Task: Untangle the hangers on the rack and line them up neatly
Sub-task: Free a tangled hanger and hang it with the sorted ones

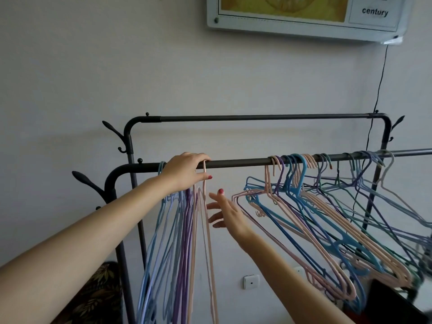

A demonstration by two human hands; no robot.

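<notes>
A dark metal rack has a near rail (238, 163) running left to right. At its left end hang several lined-up hangers (177, 242) in blue, purple and pink, seen edge-on. My left hand (184, 171) lies over the rail on top of them, fingers curled over the bar by the hook of a pink hanger (205, 181). My right hand (225, 212) hovers just right of that hanger, fingers spread and holding nothing. Further right on the rail a tangled bunch of hangers (327, 206) in blue, pink, purple and green hangs at crossing angles.
A second, higher rail (257, 117) runs behind. Coat hooks (114, 134) stick out on the rack's left posts. A framed sign (304, 17) hangs on the wall with a black cable (378, 90) dropping behind the rack. A patterned cushion (98, 293) sits low left.
</notes>
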